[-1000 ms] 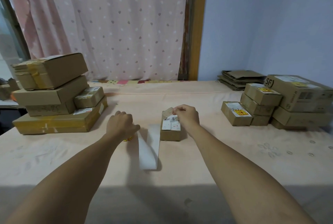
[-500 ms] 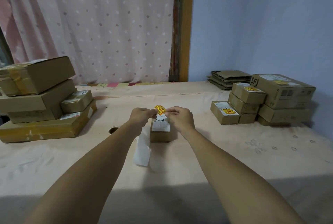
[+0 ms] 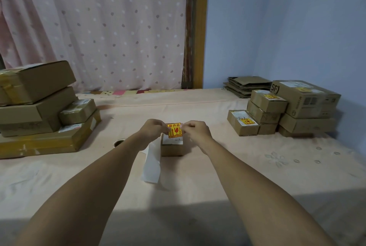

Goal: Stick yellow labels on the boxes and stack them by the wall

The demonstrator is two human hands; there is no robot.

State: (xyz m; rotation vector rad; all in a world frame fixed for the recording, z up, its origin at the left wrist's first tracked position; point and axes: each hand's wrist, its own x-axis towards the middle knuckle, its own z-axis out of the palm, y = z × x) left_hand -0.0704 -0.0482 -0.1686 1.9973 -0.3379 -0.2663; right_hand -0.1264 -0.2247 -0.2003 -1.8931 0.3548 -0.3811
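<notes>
At the far left a pile of plain boxes (image 3: pixel 39 107) is sitting on the bench (image 3: pixel 198 186), the largest at the bottom and a tilted one on top. Just right of it, a small roll (image 3: pixel 118 143) is lying flat on the cloth. A white backing strip (image 3: pixel 151 166) is trailing toward the near side, partly under the left forearm.

In the middle the left hand (image 3: pixel 151 130) is pinching the left edge of a yellow label (image 3: pixel 174 130), and the right hand (image 3: pixel 197 129) is pinching its right edge, both with fingers curled. The label is facing the camera (red print on it) and hanging over the far part of a small box (image 3: pixel 172 149), which is standing on the bench just right of the strip. Whether the label is touching the box top cannot be told.

Further right, a low box (image 3: pixel 242 123) with a yellow label is sitting beside a stack (image 3: pixel 287 111) of labelled boxes standing near the blue wall (image 3: pixel 287 27). Flattened cardboard (image 3: pixel 247 85) is lying behind the stack.
</notes>
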